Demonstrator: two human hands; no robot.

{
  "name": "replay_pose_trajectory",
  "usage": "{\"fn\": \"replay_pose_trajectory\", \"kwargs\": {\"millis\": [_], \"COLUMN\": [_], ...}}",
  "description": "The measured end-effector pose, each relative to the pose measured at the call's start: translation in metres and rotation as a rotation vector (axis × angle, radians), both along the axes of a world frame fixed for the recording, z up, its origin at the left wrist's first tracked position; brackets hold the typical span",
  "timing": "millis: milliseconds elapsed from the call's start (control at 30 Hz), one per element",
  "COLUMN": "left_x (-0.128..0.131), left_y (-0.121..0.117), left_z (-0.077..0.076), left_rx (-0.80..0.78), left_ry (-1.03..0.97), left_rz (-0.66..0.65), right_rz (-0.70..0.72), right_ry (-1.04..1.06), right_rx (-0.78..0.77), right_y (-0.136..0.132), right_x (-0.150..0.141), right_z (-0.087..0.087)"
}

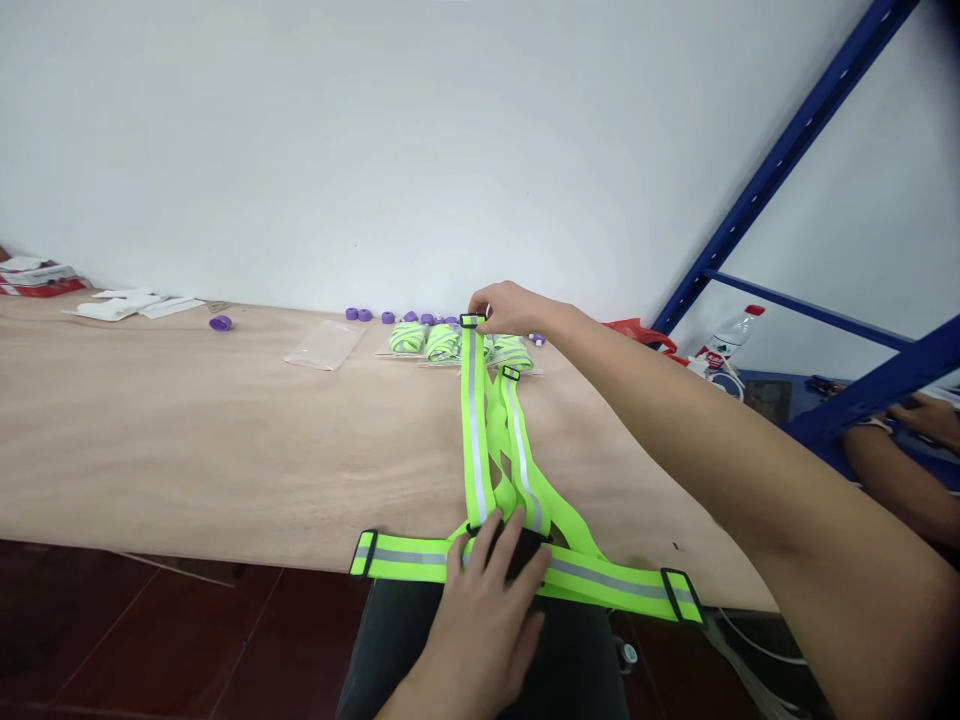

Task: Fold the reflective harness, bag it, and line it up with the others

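A neon yellow-green reflective harness [474,430] with grey stripes and black slider buckles lies across the table, its waist strap [622,587] hanging at the front edge above my lap. My right hand [510,306], arm stretched forward, pinches the far end of one shoulder strap at its black buckle [473,321]. The second shoulder strap [521,440] lies beside it, slightly twisted. Over the black centre piece [529,550], my left hand [484,610] rests with fingers spread, partly hiding it. Rolled harnesses in clear bags [442,343] sit just behind the raised strap end.
Several purple rolls [388,317] line the wall. A flat clear bag [325,345] and white papers [127,304] lie leftward, near a purple oval item [220,323]. To the right are a blue metal frame [780,170], a bottle [731,338] and another person's arm [900,480].
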State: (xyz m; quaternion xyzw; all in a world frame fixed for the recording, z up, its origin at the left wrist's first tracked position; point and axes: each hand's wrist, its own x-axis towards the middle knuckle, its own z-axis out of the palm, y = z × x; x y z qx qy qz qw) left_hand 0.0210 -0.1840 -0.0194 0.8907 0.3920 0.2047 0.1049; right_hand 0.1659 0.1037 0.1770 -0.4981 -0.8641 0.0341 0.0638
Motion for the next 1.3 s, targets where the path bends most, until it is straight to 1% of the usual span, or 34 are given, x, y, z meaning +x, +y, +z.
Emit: {"fn": "replay_pose_trajectory", "kwargs": {"millis": [100,233,367,500,667,867,1100,1200,1300], "left_x": [-0.005,-0.010,-0.012,-0.011,-0.009,-0.008,-0.009,-0.007,-0.006], "left_y": [0.009,0.019,0.023,0.021,0.019,0.021,0.024,0.025,0.027], "left_z": [0.008,0.011,0.011,0.006,0.001,-0.001,-0.004,-0.005,-0.008], "left_rx": [-0.004,0.013,-0.001,-0.018,-0.010,0.064,0.099,0.098,0.120], "left_ry": [-0.039,-0.070,-0.092,-0.144,-0.186,-0.213,-0.224,-0.245,-0.277], "left_rz": [0.029,-0.037,-0.087,-0.063,-0.035,-0.041,-0.051,-0.050,-0.036], "right_rz": [0.007,0.030,0.020,0.030,-0.019,-0.060,-0.047,-0.050,-0.053], "right_ry": [-0.025,-0.034,-0.044,-0.063,-0.102,-0.149,-0.186,-0.193,-0.197], "right_rx": [-0.012,-0.002,0.037,0.034,0.083,0.092,0.071,0.053,0.029], "right_y": [-0.002,-0.003,-0.003,0.002,0.008,0.016,0.023,0.028,0.034], "right_x": [0.000,-0.001,-0.001,0.001,0.004,0.004,-0.008,-0.014,-0.018], "right_z": [-0.002,-0.003,0.001,0.000,-0.008,-0.017,-0.025,-0.032,-0.044]}}
